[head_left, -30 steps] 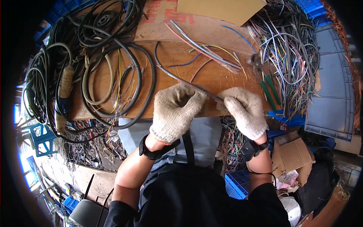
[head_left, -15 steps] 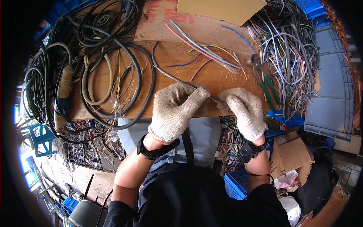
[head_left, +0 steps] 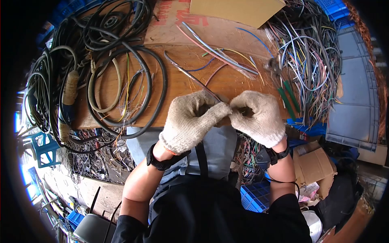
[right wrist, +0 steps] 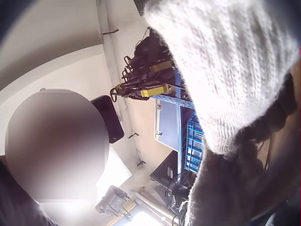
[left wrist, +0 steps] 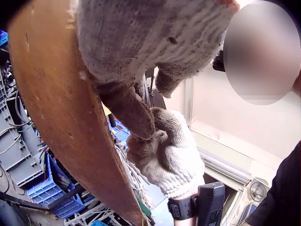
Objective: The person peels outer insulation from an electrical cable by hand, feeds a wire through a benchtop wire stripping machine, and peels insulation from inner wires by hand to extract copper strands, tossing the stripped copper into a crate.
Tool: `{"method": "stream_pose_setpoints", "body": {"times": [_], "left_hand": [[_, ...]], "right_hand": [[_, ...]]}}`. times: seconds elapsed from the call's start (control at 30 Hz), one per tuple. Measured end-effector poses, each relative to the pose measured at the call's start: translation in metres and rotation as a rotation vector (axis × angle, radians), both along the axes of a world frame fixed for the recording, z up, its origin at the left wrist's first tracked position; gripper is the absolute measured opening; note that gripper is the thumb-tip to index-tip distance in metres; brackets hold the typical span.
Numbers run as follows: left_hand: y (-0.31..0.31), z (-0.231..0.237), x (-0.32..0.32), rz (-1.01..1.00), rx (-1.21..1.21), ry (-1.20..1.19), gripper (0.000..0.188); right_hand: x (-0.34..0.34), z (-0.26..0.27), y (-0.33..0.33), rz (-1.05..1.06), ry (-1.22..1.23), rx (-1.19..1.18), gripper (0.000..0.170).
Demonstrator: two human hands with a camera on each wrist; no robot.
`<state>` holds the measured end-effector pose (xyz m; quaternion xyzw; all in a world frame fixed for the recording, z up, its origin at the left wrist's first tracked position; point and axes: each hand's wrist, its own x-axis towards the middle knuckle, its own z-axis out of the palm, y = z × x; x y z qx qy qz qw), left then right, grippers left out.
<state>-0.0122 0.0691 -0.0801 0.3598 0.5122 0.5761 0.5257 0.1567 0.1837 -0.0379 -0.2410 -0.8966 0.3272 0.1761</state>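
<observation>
A thin dark cable [head_left: 184,72] with a paler stretch along its side runs over the wooden bench to the gloved left hand [head_left: 190,117], which pinches it between thumb and fingers. The gloved right hand [head_left: 259,115] has its thumb and fingers curled together at the cable's near end, fingertips right against the left thumb. That end is hidden between the gloves. In the left wrist view, the left hand [left wrist: 146,42] fills the top, with the right hand [left wrist: 174,150] below. The right glove [right wrist: 235,61] covers the near end in the right wrist view.
Black cable coils [head_left: 150,89] lie on the left of the wooden bench [head_left: 142,109]. Cut wires [head_left: 219,50] lie beyond the hands. Green-handled pliers [head_left: 283,87] rest at right beside a wire heap [head_left: 312,60]. A cardboard box [head_left: 239,10] stands at the back.
The cable has shifted, its far end now a little nearer the person. My right hand, slightly apart half a second ago, has closed in against the left fingertips.
</observation>
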Motion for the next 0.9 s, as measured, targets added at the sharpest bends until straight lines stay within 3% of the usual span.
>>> {"method": "stream_pose_setpoints", "body": {"times": [0.13,0.2,0.27,0.37,0.67,0.9], "left_hand": [[0.0,-0.006,0.002,0.096,0.031,0.068,0.025],[0.002,-0.008,0.005,0.215,0.059,-0.052,0.026],[0.0,0.004,0.007,0.213,-0.014,-0.161,0.026],[0.0,0.007,0.002,0.175,-0.023,-0.082,0.025],[0.0,0.009,-0.005,0.103,-0.032,0.074,0.026],[0.002,0.007,-0.001,0.087,-0.043,-0.138,0.025]], "right_hand": [[-0.003,-0.002,-0.003,-0.059,-0.009,-0.055,0.013],[-0.002,-0.005,-0.003,-0.057,-0.013,-0.067,0.013],[-0.001,-0.01,-0.004,-0.04,0.027,-0.035,0.012],[0.002,-0.006,-0.005,-0.046,0.0,-0.211,0.01],[0.004,-0.011,-0.002,-0.043,0.044,-0.208,0.01],[0.002,-0.003,-0.007,-0.049,0.046,-0.391,0.009]]}}
